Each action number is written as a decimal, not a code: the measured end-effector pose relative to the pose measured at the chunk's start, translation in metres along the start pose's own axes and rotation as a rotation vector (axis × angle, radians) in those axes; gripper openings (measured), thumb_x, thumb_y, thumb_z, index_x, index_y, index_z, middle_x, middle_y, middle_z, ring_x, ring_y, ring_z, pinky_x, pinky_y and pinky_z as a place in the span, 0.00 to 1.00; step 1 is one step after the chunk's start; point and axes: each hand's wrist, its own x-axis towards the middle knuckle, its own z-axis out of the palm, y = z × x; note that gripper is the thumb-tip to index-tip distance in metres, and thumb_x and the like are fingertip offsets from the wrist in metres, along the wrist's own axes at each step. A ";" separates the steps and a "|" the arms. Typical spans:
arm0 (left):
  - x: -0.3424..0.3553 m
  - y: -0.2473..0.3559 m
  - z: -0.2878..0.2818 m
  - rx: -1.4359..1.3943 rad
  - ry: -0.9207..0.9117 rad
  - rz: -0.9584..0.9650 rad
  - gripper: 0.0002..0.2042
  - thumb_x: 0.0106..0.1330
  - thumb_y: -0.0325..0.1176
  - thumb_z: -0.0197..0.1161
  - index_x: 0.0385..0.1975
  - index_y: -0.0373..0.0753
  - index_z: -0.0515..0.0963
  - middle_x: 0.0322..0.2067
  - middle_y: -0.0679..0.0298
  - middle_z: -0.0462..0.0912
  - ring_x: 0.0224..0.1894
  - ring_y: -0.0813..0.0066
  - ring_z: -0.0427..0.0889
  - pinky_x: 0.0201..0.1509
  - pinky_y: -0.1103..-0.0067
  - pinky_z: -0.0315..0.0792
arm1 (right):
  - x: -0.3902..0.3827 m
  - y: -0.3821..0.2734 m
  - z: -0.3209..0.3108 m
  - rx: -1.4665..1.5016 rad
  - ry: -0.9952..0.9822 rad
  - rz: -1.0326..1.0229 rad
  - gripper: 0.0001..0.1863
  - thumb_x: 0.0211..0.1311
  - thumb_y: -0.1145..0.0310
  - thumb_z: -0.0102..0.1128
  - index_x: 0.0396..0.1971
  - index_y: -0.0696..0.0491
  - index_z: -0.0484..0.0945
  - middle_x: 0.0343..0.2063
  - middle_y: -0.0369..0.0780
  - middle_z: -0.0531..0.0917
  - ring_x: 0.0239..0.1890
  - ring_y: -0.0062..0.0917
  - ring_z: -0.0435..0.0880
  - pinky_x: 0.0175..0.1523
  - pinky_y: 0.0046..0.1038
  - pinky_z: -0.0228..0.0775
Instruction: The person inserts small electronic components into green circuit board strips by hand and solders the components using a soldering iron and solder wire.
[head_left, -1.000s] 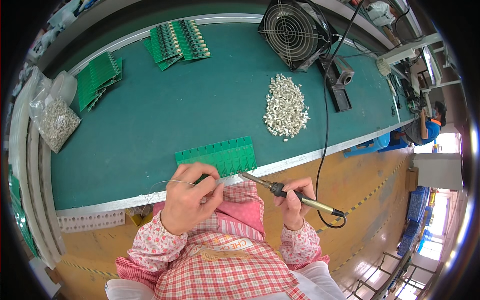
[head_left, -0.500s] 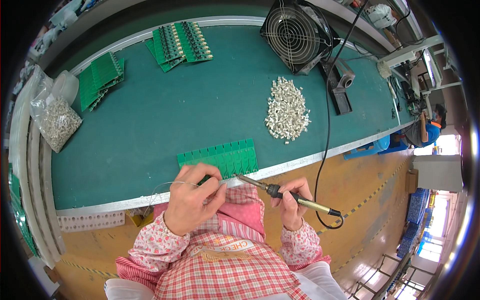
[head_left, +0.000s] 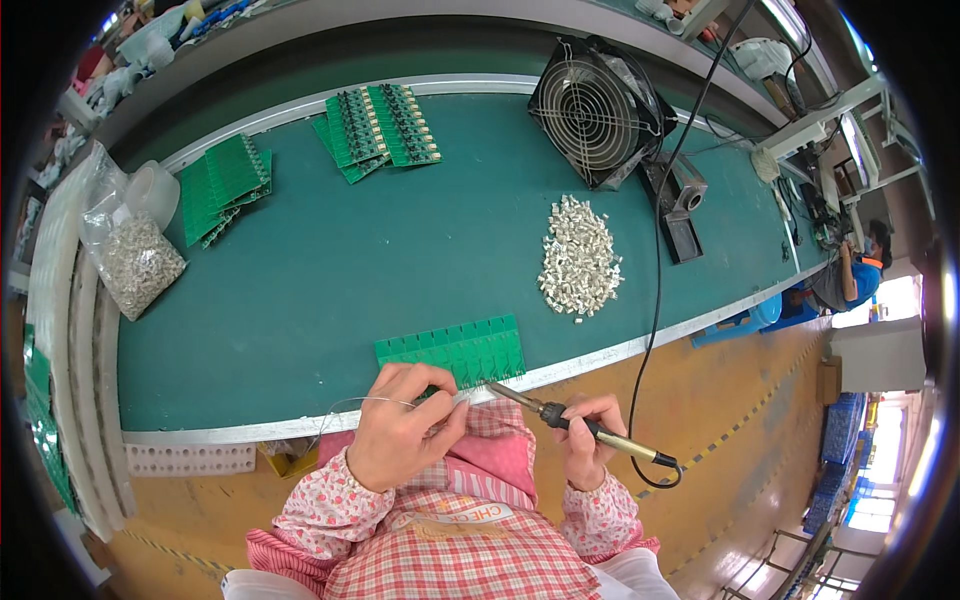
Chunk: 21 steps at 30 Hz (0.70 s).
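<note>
Your left hand (head_left: 405,428) bends its fingers inward, thumb and forefinger pinching a thin wire (head_left: 352,401) beside the near edge of the green circuit board (head_left: 455,347), which lies flat along the front rim of the bench (head_left: 300,300). Your right hand (head_left: 588,445) grips the soldering iron (head_left: 628,445) between thumb and fingers, its tip at the board's near edge just right of your left fingertips, though you cannot tell whether it touches. Beyond the board sit a pile of small pale parts (head_left: 580,262), a black fan (head_left: 592,115) and a dark iron stand (head_left: 682,238).
</note>
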 end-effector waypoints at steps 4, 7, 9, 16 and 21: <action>-0.005 -0.004 -0.007 0.046 0.008 0.001 0.10 0.45 0.24 0.67 0.14 0.39 0.69 0.29 0.66 0.77 0.31 0.67 0.76 0.37 0.72 0.66 | 0.002 -0.004 0.002 0.060 0.038 -0.022 0.09 0.60 0.67 0.52 0.30 0.57 0.66 0.17 0.37 0.71 0.16 0.16 0.68 0.22 0.18 0.59; -0.005 -0.005 -0.011 0.048 0.013 -0.005 0.08 0.45 0.25 0.67 0.16 0.40 0.72 0.28 0.67 0.77 0.27 0.70 0.75 0.40 0.71 0.66 | 0.003 -0.004 0.003 0.095 0.007 0.003 0.09 0.60 0.67 0.52 0.30 0.57 0.66 0.17 0.38 0.71 0.16 0.17 0.68 0.22 0.18 0.60; -0.005 -0.007 -0.010 0.033 0.009 0.016 0.08 0.45 0.25 0.67 0.16 0.40 0.72 0.28 0.67 0.77 0.27 0.70 0.75 0.40 0.72 0.65 | 0.002 -0.002 0.005 0.062 -0.025 0.029 0.10 0.60 0.67 0.52 0.31 0.57 0.66 0.18 0.39 0.72 0.16 0.17 0.68 0.22 0.19 0.61; -0.004 -0.008 -0.007 0.056 0.004 0.029 0.08 0.45 0.25 0.67 0.15 0.40 0.72 0.28 0.68 0.76 0.28 0.71 0.74 0.40 0.72 0.64 | 0.002 0.004 0.005 0.141 -0.063 0.010 0.07 0.60 0.73 0.54 0.32 0.61 0.69 0.24 0.42 0.79 0.19 0.16 0.75 0.24 0.18 0.68; -0.004 -0.009 -0.006 0.083 0.000 0.026 0.09 0.45 0.26 0.68 0.15 0.40 0.72 0.29 0.68 0.77 0.29 0.71 0.75 0.39 0.72 0.63 | 0.003 0.005 0.005 0.175 -0.076 0.012 0.06 0.60 0.73 0.54 0.31 0.61 0.69 0.23 0.42 0.79 0.19 0.17 0.75 0.24 0.18 0.69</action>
